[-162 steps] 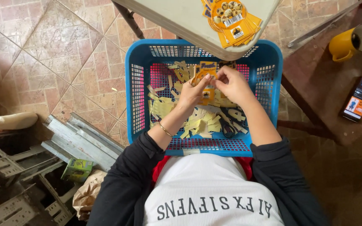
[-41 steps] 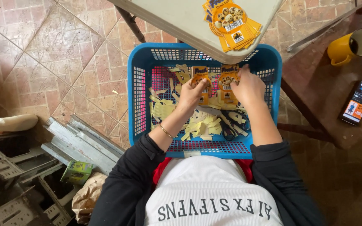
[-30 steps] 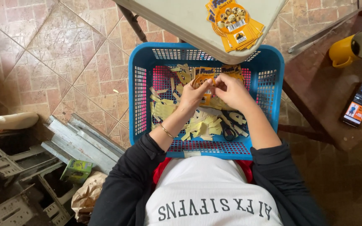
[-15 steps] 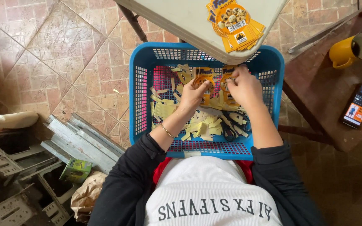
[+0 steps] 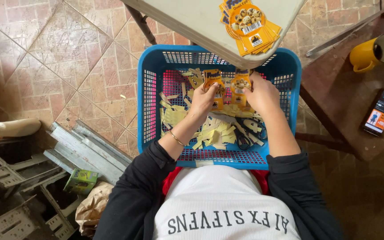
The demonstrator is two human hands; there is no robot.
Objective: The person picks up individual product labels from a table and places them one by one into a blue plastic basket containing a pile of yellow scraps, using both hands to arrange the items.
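A blue plastic basket [image 5: 150, 95] rests on my lap, holding several pale yellow paper strips [image 5: 214, 131] and black scissors [image 5: 247, 131]. Over it, my left hand [image 5: 203, 100] pinches one orange printed label [image 5: 213, 80] and my right hand [image 5: 261, 93] pinches another orange label [image 5: 240, 85]. The two labels are held side by side, slightly apart. A fanned stack of the same orange labels [image 5: 250, 24] lies on the pale table [image 5: 201, 22] just beyond the basket.
A wooden side table [image 5: 347, 98] at right carries a yellow mug [image 5: 372, 51] and a lit phone [image 5: 381, 112]. Grey metal frames [image 5: 81, 149], a small green box [image 5: 81, 180], a brown paper bag [image 5: 92, 206] and a bottle [image 5: 12, 128] lie on the tiled floor at left.
My hands came together over the basket, then drew apart, each now holding one orange label. The stack on the table stays put.
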